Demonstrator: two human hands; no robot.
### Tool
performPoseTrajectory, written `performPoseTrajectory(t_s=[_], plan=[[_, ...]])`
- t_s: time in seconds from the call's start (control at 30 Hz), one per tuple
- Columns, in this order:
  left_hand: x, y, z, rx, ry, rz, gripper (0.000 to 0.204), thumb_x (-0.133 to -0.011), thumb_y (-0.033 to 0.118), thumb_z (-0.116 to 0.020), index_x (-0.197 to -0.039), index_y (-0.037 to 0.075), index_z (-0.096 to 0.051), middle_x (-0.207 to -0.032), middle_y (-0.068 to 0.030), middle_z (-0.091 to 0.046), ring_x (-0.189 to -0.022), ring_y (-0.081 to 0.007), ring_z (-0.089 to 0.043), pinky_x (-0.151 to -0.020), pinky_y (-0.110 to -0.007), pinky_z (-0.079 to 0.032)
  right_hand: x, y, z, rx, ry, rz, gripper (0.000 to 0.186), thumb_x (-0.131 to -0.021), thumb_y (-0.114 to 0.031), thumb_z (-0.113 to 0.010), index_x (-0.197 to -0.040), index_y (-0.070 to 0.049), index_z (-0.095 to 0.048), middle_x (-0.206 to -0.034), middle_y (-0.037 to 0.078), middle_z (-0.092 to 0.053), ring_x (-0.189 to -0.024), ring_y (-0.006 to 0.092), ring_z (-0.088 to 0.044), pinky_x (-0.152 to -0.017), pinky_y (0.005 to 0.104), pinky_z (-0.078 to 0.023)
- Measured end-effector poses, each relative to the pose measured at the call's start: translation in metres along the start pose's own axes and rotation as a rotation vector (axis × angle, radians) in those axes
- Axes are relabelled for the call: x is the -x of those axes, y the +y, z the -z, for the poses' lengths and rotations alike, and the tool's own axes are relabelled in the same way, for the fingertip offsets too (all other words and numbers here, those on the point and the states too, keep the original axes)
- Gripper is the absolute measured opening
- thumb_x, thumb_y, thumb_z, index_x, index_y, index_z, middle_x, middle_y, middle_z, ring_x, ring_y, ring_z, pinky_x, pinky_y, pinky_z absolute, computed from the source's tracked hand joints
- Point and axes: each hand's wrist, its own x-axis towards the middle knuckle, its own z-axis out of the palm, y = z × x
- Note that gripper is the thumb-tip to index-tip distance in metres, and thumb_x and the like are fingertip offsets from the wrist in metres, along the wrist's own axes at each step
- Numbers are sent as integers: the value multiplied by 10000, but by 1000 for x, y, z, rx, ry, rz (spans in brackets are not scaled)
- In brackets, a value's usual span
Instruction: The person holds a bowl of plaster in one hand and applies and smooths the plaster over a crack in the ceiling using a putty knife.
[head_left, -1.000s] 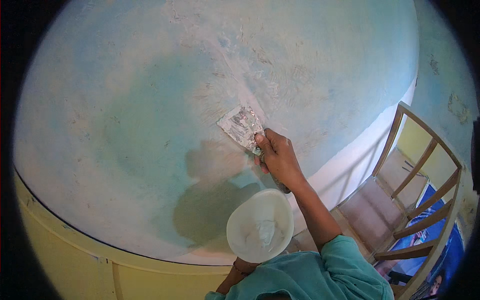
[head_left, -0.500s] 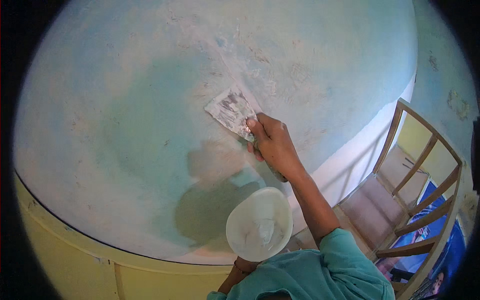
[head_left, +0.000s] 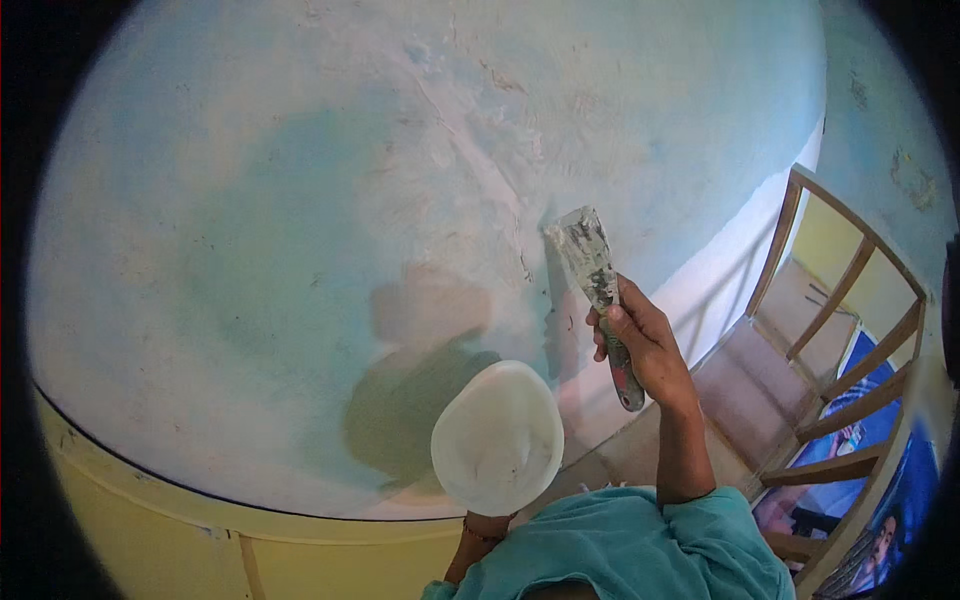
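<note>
1. The wall fills most of the view, blotchy blue-green, with a raised, whitish seam running down toward the middle. It looks hard and fixed, and rough around the seam.
2. On the right stands a slatted wooden frame, shaped like a chair back. It looks rigid and is the main obstacle on that side, near the right forearm and limiting elbow room.
3. Behind and below its slats are tiled floor and a blue printed sheet; a yellow band borders the wall at lower left.
4. The white bowl is in front of the person's chest, tilted so its inside shows, with a faint pale smear in it. It is probably light and slightly flexible; support from underneath should suit it better than a pinch on the rim. It blocks the view of the wall behind it.
5. The left hand is under the bowl, mostly hidden, so I cannot tell how its fingers are placed.
6. The right hand has its fingers wrapped around the putty knife, thumb toward the blade.
7. The putty knife is right of the seam, blade upward; wall contact is unclear. It is likely light, its crusted blade stiff or slightly springy; the dark handle is the place to hold, though residue could make it slippery.
</note>
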Motion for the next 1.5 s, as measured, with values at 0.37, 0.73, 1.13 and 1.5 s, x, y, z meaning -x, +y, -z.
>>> performPoseTrajectory(t_s=[0.37,0.73,1.13,1.5], plan=[[3,38,-18,-93,36,183,763,-843,575,-483,-1408,109,-264,-1341,-280,-335,-1159,-525,-395,-836,-578,-476,5,6,-41,304,223,189,462,-979,-181,-400,-1431,-144,-312,-894,92,-465,-769,162,-473,-645,287,-471],[3,79,-4,-141,4,308,754,-849,571,-475,-1409,111,-264,-1345,-269,-339,-1166,-507,-396,-855,-567,-466,-32,51,-93,654,623,499,604,-874,-18,-515,-1429,-111,-297,-996,262,-425,-863,383,-497,-751,415,-461],[5,91,-3,-143,31,353,745,-856,566,-467,-1410,112,-263,-1350,-256,-343,-1174,-487,-398,-875,-555,-454,-36,49,-111,707,688,474,649,-851,-27,-546,-1434,-167,-300,-1043,293,-429,-889,400,-508,-738,419,-483],[2,95,-5,-176,47,378,736,-862,562,-460,-1411,114,-262,-1354,-244,-346,-1182,-469,-399,-894,-544,-443,-12,34,-107,879,649,331,628,-850,30,-519,-1418,-165,-337,-1009,221,-443,-819,350,-550,-683,396,-500]])
